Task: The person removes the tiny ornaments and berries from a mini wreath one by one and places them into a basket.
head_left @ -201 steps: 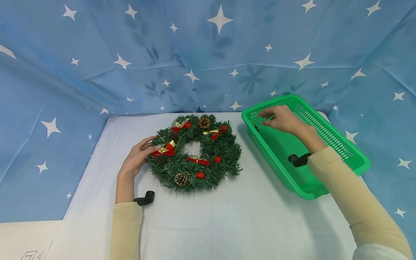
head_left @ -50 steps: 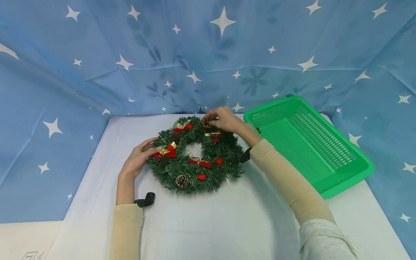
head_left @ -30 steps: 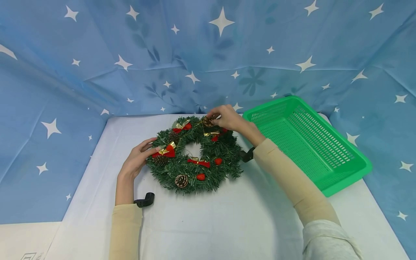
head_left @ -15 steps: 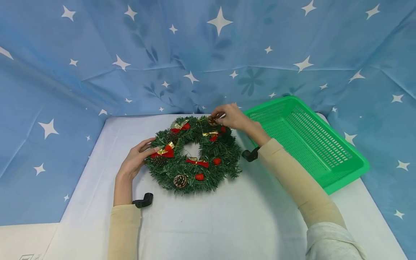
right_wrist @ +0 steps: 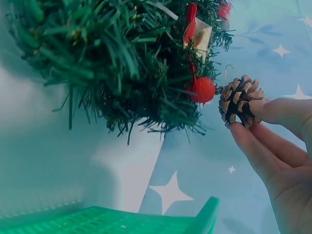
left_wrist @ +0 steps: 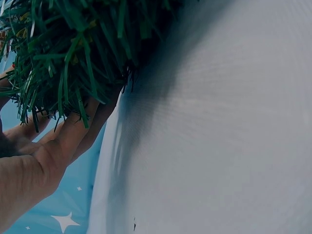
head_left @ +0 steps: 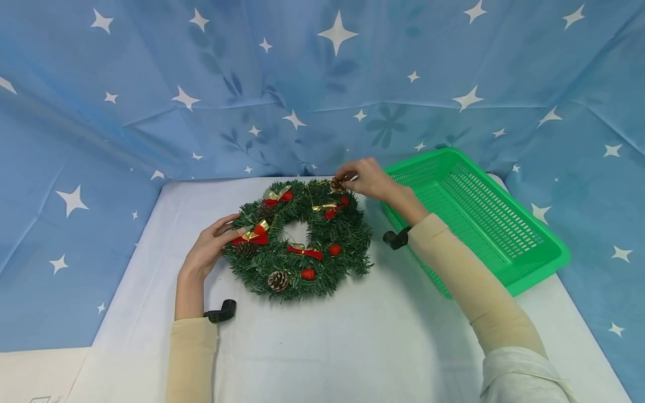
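Wreath (head_left: 302, 284) on the desk (head_left: 322, 347) is held at its left edge by the left hand (head_left: 206, 245); bows (head_left: 304, 252), berries (head_left: 308, 274) and other cones (head_left: 278, 281) are attached. Rightward, one pine cone (right_wrist: 237, 100), seemingly loose, is pinched by the right hand (head_left: 371, 179), not yet set down beside the basket (head_left: 466, 215) or inside.

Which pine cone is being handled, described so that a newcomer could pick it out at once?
Left of the green plastic basket in the head view lies a Christmas wreath trimmed with red bows. At its far right edge is the person's right hand. That hand pinches the pine cone, whereas the other pine cones visible nestle in the wreath.
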Tool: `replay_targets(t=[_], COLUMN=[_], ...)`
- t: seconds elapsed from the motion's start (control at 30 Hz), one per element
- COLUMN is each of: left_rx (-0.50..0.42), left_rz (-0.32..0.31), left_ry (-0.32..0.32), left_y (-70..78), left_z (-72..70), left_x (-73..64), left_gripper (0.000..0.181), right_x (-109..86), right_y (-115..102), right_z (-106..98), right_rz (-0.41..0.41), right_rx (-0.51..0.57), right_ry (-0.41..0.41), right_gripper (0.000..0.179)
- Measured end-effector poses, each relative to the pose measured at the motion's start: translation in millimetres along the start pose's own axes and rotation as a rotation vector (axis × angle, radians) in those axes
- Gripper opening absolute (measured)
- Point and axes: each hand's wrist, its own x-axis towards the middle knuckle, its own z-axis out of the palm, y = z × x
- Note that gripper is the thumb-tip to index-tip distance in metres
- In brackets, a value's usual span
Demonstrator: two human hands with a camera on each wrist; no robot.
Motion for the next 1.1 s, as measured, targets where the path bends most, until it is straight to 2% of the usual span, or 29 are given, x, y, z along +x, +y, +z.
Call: replay_targets(t=[0.27, 0.53, 1.1], left_rx=[0.001, -0.001, -0.017], left_rz=[-0.007, -0.007, -0.004], left_ry=[0.004, 0.002, 0.000], left_y=[1.3, 1.7, 1.0], left_z=[1.0, 1.7, 2.3], left_x=[-0.3, -0.8, -0.2], left_gripper=[0.075, 0.075, 0.075], right_x=[-6.9, -16.0, -33.5], right_y=[8, 13, 25], right_z=[-6, -16, -37], right_rz=[0.001, 0.040, 0.088], right_rx=[-0.020, -0.010, -0.011], right_ry=[0.010, 0.014, 0.076], right_gripper=[0.023, 0.024, 0.024])
